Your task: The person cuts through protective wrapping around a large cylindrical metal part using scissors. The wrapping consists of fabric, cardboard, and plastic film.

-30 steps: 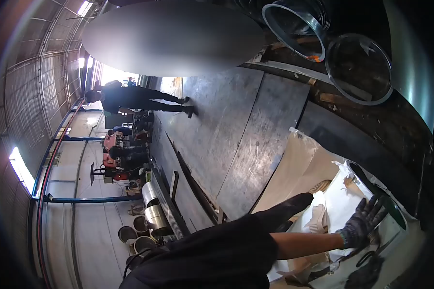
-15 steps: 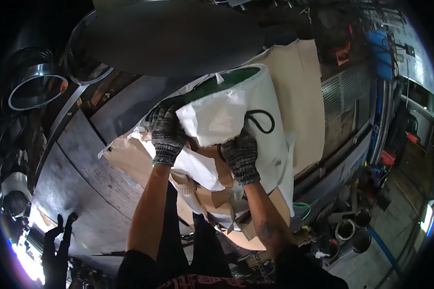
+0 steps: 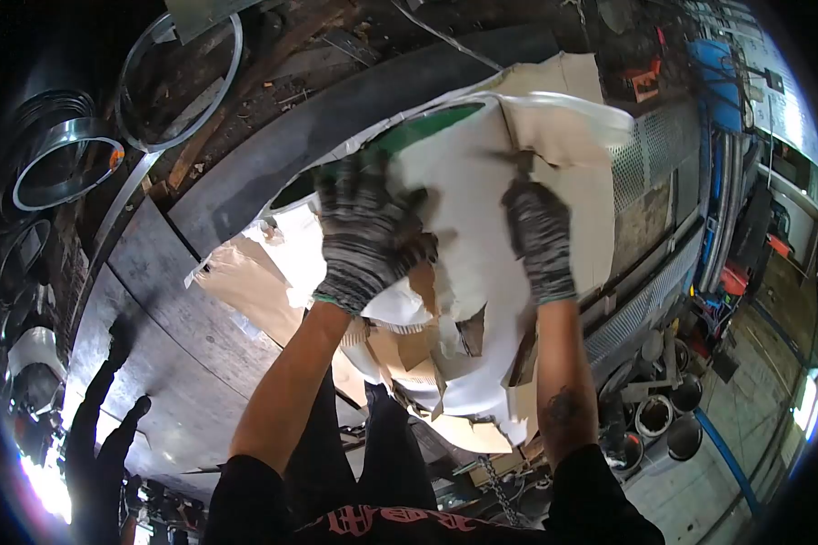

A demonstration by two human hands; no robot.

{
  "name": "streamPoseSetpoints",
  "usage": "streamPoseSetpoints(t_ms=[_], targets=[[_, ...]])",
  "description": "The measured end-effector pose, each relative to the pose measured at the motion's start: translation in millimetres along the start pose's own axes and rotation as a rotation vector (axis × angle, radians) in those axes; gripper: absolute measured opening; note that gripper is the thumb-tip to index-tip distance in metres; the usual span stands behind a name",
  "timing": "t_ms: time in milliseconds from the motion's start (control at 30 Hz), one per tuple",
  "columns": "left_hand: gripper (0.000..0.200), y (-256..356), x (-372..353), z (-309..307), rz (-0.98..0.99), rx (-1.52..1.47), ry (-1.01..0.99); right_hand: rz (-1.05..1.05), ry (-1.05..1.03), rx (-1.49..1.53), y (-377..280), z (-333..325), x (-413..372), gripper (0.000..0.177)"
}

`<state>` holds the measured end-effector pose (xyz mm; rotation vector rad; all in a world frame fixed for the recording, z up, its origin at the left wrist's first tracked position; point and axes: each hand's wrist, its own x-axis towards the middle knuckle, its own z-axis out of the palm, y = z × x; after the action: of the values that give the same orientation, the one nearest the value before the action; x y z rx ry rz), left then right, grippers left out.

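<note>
My left hand [image 3: 368, 236], in a grey striped knit glove, lies with fingers spread on a large white-wrapped form [image 3: 459, 191], near its opening with a green inner surface [image 3: 427, 127]. My right hand [image 3: 541, 236], gloved alike, is closed over the right side of the form. From its top juts a dark, blurred tool-like thing [image 3: 522, 163], whose kind I cannot make out. Torn brown cardboard [image 3: 404, 350] shows through the wrapping below my hands. Beyond the right hand, a blurred pale sheet [image 3: 568, 113] hangs over brown paper [image 3: 577, 204].
Curved dark metal plates [image 3: 186, 336] lie left and behind. A metal ring [image 3: 68, 173] and a larger hoop [image 3: 180, 82] stand at upper left. Perforated metal [image 3: 650, 163] lies right. Short pipe pieces [image 3: 654, 415] and a chain [image 3: 495, 490] are at lower right.
My right hand has moved right and up, away from my left. The white scrap has left the space between my hands. The large dark rounded shape at the top is gone.
</note>
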<state>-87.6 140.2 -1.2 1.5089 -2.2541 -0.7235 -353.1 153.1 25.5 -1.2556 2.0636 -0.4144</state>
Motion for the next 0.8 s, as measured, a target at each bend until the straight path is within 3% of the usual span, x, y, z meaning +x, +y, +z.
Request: streamPoseSetpoints(t_ms=[67,100,133,233,300,367,433,500,567,633,667,700,733,800], targets=[[0.056,6.1,-14.6,11.2,0.169,0.037,-0.156,-0.491,0.106,-0.546,33.7,33.4,-27.5,0.020],[0.058,4.1,-23.7,11.5,0.248,0.043,-0.191,-0.484,0.187,-0.300,37.1,46.6,-45.0,0.020],[0.058,-2.5,-31.8,12.1,0.290,0.062,-0.154,-0.209,0.091,-0.223,21.8,44.2,-54.4,0.025],[0.065,-37.1,-55.8,-0.9,0.373,0.178,-0.187,-0.063,0.094,-0.119,60.4,30.4,-72.7,0.036],[0.065,-63.9,-72.9,-26.1,0.419,0.282,-0.415,-0.147,0.183,-0.232,100.1,10.9,-69.3,0.042],[0.060,-86.8,-98.2,-50.1,0.103,0.389,-0.681,-0.260,0.211,-0.756,165.6,-31.1,-51.0,0.035],[0.061,-151.0,-158.4,-55.7,0.133,0.501,-0.661,-0.428,0.320,-1.443,238.5,-78.4,-27.0,0.025],[0.062,-180.0,-196.6,-74.0,-0.190,0.515,-0.997,-0.056,0.317,-0.929,245.8,-120.4,-26.6,0.033],[0.057,-221.2,-263.3,-81.2,-0.182,0.635,-0.923,0.266,0.447,-0.506,251.5,-143.7,-29.7,0.041],[0.054,-209.0,-283.0,-76.3,-0.171,0.750,-0.841,0.346,0.385,-0.674,253.6,-143.5,-46.3,0.040],[0.053,-196.3,-288.6,-66.4,-0.224,0.537,-0.545,-0.098,0.351,-1.101,315.2,-131.4,-66.3,0.039],[0.052,-172.1,-285.9,-61.0,-0.268,0.328,-0.240,-0.217,0.290,-1.124,339.9,-112.2,-85.0,0.040],[0.054,-134.2,-274.1,-61.1,-0.287,0.263,-0.187,-0.337,0.228,-1.145,362.7,-93.1,-103.9,0.040],[0.052,-66.9,-260.2,-46.6,-0.188,0.540,-0.188,-0.010,0.149,-0.890,314.2,-39.9,-174.7,0.043]])
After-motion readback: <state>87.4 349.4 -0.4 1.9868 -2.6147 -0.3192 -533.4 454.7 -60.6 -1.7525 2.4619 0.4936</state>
